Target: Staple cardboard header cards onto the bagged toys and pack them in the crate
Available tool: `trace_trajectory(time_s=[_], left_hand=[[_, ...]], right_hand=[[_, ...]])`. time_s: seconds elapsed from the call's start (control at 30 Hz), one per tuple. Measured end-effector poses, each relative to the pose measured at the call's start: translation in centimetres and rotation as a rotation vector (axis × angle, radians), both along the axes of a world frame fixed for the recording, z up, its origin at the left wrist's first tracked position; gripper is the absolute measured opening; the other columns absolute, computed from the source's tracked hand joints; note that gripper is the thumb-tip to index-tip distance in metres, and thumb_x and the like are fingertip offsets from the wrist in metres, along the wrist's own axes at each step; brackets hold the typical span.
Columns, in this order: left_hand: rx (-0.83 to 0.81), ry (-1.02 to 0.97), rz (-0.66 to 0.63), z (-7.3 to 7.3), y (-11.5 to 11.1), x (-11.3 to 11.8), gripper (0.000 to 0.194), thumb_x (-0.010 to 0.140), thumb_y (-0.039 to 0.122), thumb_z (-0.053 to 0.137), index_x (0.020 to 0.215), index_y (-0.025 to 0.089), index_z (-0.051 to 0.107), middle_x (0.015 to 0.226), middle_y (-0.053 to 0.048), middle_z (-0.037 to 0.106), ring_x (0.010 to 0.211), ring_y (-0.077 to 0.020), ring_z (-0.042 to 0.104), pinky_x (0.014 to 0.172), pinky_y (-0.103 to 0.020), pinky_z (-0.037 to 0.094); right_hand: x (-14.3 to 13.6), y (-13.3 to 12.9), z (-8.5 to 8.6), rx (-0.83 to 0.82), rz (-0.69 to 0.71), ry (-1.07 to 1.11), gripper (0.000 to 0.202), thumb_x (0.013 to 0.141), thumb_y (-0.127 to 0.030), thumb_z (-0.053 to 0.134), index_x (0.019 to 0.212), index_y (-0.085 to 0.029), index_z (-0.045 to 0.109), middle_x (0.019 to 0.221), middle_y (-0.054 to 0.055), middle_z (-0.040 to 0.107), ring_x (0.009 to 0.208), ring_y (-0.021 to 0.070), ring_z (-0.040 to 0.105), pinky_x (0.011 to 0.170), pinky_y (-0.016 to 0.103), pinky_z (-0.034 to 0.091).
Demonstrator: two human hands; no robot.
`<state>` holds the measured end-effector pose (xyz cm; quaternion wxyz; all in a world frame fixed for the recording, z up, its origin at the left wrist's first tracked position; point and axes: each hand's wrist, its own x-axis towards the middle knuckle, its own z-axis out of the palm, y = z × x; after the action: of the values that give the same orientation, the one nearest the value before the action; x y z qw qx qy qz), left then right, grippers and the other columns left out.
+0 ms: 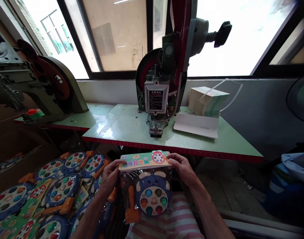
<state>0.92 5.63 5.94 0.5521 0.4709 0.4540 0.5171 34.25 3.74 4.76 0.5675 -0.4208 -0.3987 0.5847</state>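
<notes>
Clamping header card (144,161) with left fingers (116,163) at nine o'clock, right fingers (177,160) at three; could skew bag (128,176) (toy (153,200) inside) through uneven pulling.

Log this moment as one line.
left hand: holds header card, left end | right hand: holds same card, right end | bagged toy: below card | machine straight ahead: on green table

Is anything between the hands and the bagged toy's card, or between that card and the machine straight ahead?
Nothing visible separates the left hand or right hand from the card; they hold its ends. Toward the machine, the table's red front edge lies between; its height relative to the card is hard to judge.
</notes>
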Motion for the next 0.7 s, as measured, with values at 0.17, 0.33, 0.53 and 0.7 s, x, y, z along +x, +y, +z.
trace_trajectory(time_s=[0.17, 0.33, 0.53, 0.7], left_hand=[[-0.079, -0.042, 0.005, 0.3, 0.1, 0.1, 0.033, 0.077, 0.042, 0.076, 0.097, 0.017, 0.081, 0.095, -0.008, 0.077, 0.076, -0.0216, 0.071, 0.063, -0.027, 0.057], [0.03, 0.13, -0.031, 0.6, -0.2, 0.3, 0.042, 0.082, 0.046, 0.076, 0.114, 0.019, 0.077, 0.098, -0.007, 0.078, 0.088, -0.0246, 0.072, 0.071, -0.029, 0.058], [0.102, 0.192, -0.021, -0.5, 0.0, 0.4, 0.042, 0.085, 0.048, 0.075, 0.116, 0.02, 0.074, 0.096, -0.005, 0.078, 0.09, -0.0253, 0.074, 0.079, -0.033, 0.059], [0.125, 0.193, -0.043, -1.3, 0.2, 0.0, 0.038, 0.09, 0.046, 0.071, 0.119, 0.021, 0.073, 0.097, -0.004, 0.077, 0.092, -0.0229, 0.073, 0.079, -0.03, 0.058]], right_hand=[[-0.4, 0.3, -0.4, 0.084, -0.137, -0.129, 0.033, 0.073, -0.044, 0.087, 0.092, -0.021, 0.074, 0.088, 0.002, 0.072, 0.081, 0.0184, 0.063, 0.068, 0.026, 0.051], [-0.7, 0.5, -1.1, 0.134, -0.209, -0.188, 0.034, 0.075, -0.046, 0.086, 0.094, -0.022, 0.073, 0.087, 0.003, 0.072, 0.08, 0.0196, 0.065, 0.066, 0.027, 0.052], [-0.8, 0.8, -1.5, 0.152, -0.236, -0.195, 0.031, 0.077, -0.045, 0.085, 0.094, -0.022, 0.072, 0.091, 0.004, 0.074, 0.081, 0.0205, 0.067, 0.067, 0.028, 0.055], [-0.7, 0.8, -1.8, 0.143, -0.245, -0.174, 0.031, 0.075, -0.043, 0.087, 0.094, -0.023, 0.073, 0.091, 0.003, 0.074, 0.08, 0.0196, 0.068, 0.068, 0.028, 0.056]])
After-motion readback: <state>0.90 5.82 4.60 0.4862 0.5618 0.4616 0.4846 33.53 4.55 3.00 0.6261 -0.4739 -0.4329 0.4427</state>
